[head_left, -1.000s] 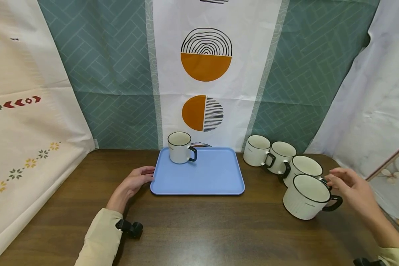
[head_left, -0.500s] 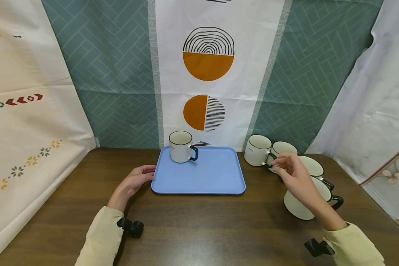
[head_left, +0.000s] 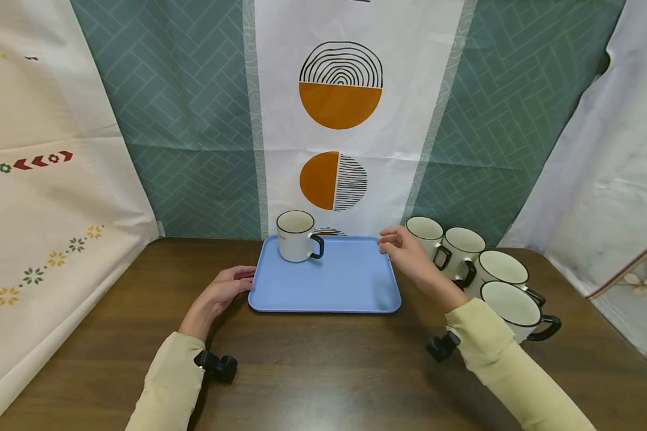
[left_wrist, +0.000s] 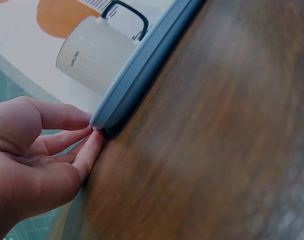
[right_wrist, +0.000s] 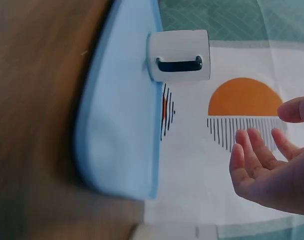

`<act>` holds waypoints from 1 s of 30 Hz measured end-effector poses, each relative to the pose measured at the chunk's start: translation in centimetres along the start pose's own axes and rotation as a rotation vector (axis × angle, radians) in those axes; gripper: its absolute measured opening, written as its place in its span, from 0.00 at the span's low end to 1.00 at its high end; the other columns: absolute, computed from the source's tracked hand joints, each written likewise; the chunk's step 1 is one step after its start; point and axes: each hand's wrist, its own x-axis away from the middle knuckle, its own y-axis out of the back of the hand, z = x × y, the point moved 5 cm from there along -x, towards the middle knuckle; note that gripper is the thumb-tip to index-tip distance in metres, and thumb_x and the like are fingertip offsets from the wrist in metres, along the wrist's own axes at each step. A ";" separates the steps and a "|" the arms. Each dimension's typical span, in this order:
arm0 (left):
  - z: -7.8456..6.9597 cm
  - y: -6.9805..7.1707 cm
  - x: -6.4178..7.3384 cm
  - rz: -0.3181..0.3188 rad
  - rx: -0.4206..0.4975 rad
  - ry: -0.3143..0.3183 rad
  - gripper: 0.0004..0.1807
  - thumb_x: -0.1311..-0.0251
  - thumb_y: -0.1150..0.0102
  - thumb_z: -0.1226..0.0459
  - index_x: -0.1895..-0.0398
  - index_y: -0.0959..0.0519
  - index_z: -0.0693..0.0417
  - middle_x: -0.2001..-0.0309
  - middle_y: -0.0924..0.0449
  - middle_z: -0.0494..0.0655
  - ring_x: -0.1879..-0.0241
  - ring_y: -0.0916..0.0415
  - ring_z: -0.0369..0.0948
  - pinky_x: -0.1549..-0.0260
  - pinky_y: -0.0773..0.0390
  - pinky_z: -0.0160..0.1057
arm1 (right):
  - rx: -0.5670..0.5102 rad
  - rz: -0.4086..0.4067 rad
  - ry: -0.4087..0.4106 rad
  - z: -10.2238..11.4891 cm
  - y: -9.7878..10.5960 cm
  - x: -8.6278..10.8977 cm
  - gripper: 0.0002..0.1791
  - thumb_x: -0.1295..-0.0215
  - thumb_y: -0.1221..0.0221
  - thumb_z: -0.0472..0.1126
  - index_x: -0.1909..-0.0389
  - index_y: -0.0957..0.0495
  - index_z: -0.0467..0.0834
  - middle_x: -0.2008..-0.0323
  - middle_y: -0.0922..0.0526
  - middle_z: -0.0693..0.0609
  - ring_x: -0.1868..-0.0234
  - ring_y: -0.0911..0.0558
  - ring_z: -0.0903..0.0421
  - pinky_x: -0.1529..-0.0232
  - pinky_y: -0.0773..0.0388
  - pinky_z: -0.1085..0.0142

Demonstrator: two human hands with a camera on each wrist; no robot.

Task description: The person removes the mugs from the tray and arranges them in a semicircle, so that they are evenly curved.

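Observation:
A light blue tray [head_left: 350, 281] lies on the table, and a white mug [head_left: 295, 239] with a black rim and black handle stands upright at its back left. At the tray's left edge my left hand [head_left: 223, 294] pinches the rim between thumb and fingers; the left wrist view shows the fingertips [left_wrist: 94, 137] at the rim. My right hand [head_left: 410, 257] is in the air by the tray's right edge, fingers loosely bent, holding nothing. In the right wrist view a gap shows between its thumb and fingers [right_wrist: 236, 160].
To the right several more white mugs stand close together: one at the back [head_left: 425, 227], one beside it [head_left: 465, 240], then a wider mug [head_left: 502, 266] and a large mug [head_left: 509, 302] in front. Patterned cloth [head_left: 183, 120] hangs behind the brown table [head_left: 323, 371].
My right hand has moved left from beside the large mug, across the other mugs, to the tray's right edge. My left hand stays at the tray. The mugs stand as before.

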 end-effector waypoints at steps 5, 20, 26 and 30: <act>0.3 0.0 -0.1 -0.001 -0.007 0.014 0.29 0.36 0.51 0.76 0.32 0.43 0.75 0.34 0.41 0.71 0.37 0.39 0.59 0.36 0.40 0.53 | -0.079 0.020 -0.084 0.0 -2.4 -2.8 0.19 0.28 0.52 0.37 0.41 0.32 0.33 0.44 0.25 0.34 0.45 0.25 0.42 0.44 0.29 0.50; 0.4 -0.7 -0.9 0.021 0.018 -0.008 0.29 0.36 0.52 0.77 0.32 0.44 0.76 0.34 0.42 0.72 0.37 0.39 0.59 0.36 0.39 0.53 | -0.349 -0.117 -0.101 -1.8 -10.6 -8.2 0.23 0.31 0.47 0.39 0.41 0.30 0.29 0.49 0.21 0.36 0.47 0.22 0.44 0.44 0.27 0.56; -0.1 -0.4 -0.4 0.017 0.023 -0.005 0.29 0.36 0.52 0.77 0.32 0.45 0.76 0.34 0.42 0.72 0.37 0.39 0.59 0.36 0.40 0.53 | -0.239 -0.110 -0.128 -1.9 -12.4 -8.5 0.19 0.27 0.48 0.47 0.56 0.24 0.32 0.64 0.17 0.38 0.56 0.20 0.44 0.50 0.28 0.59; -0.3 -0.1 0.0 -0.002 0.025 -0.001 0.29 0.36 0.52 0.77 0.32 0.44 0.77 0.34 0.42 0.73 0.37 0.39 0.59 0.36 0.39 0.53 | -0.102 -0.065 -0.087 -1.4 -13.0 -8.3 0.24 0.26 0.51 0.50 0.65 0.22 0.31 0.72 0.20 0.40 0.61 0.23 0.45 0.59 0.29 0.61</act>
